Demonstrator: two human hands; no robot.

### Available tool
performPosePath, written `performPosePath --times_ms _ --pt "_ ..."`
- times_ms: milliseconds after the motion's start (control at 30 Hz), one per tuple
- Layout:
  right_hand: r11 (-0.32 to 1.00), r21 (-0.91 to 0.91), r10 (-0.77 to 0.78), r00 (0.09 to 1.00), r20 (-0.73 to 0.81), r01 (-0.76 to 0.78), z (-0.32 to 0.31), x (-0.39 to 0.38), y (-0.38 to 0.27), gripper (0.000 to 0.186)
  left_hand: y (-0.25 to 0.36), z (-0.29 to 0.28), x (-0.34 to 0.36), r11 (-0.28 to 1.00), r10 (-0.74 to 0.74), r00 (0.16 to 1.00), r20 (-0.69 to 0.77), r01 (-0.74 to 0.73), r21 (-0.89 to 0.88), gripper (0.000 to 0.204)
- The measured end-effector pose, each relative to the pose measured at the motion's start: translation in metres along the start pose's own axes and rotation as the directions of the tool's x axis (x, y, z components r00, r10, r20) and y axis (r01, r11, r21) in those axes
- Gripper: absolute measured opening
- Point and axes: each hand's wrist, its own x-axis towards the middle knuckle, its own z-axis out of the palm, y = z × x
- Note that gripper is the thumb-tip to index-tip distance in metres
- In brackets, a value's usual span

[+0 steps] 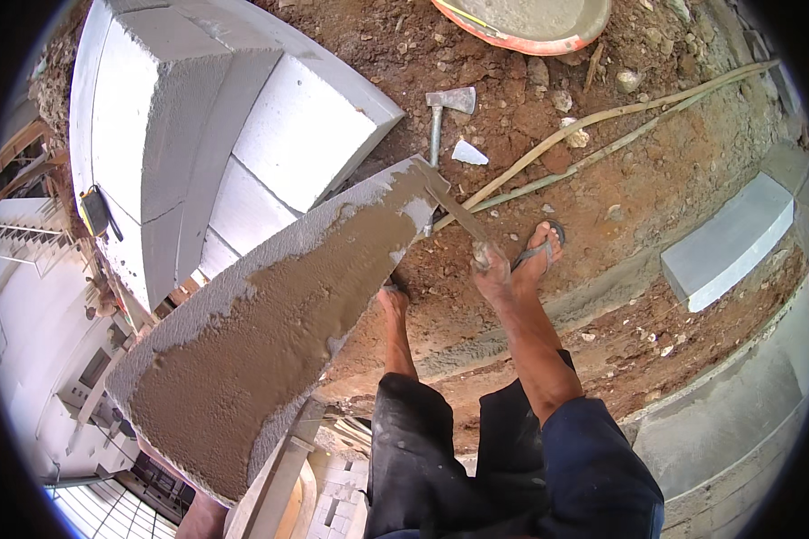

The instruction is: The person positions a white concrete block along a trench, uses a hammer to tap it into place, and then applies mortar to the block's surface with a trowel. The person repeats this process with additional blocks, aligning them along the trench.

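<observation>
My right hand (493, 272) is closed around the handle of a trowel (458, 211). The trowel's narrow blade touches the far right end of a long, light-grey block (184, 310). Wet brown mortar (270, 323) covers most of the block's upper face, leaving bare strips along its edges. At the lower left, part of what looks like my left forearm (203, 519) shows beside the block's near corner; the hand and its fingers are hidden by the block. A hatchet (451, 101) lies on the soil past the block's far end, its handle partly covered.
White blocks (301, 126) stand stacked at the upper left, with a yellow-and-black tool (94, 213) on them. An orange-rimmed basin (577, 40) holds grey mix. Two long poles (602, 117) cross the soil near a white fragment (469, 153). A grey block (737, 234) lies at right.
</observation>
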Motion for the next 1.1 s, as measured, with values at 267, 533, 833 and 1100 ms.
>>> performPosePath --times_ms 267,533,833,1100 --pt "0.909 -0.311 0.375 0.867 0.328 -0.276 -0.086 0.075 -0.114 0.044 0.014 0.014 0.001 0.997 0.020 0.995 -0.099 -0.027 -0.077 0.122" --pt "0.967 -0.242 0.178 0.884 0.432 -0.076 -0.126 -0.005 -0.198 0.043 0.006 0.006 -0.010 1.000 -0.014 1.000 -0.018 0.014 -0.002 0.132" --pt "0.949 0.079 -0.317 0.914 0.253 0.307 -0.220 -0.201 -0.402 0.028 0.018 0.003 0.009 0.997 -0.019 0.999 -0.050 0.023 0.076 0.125" --pt "0.939 0.142 -0.337 0.923 0.186 0.314 -0.236 -0.258 -0.316 0.033 -0.004 -0.009 -0.009 0.947 -0.132 0.991 -0.027 0.118 -0.299 0.124"
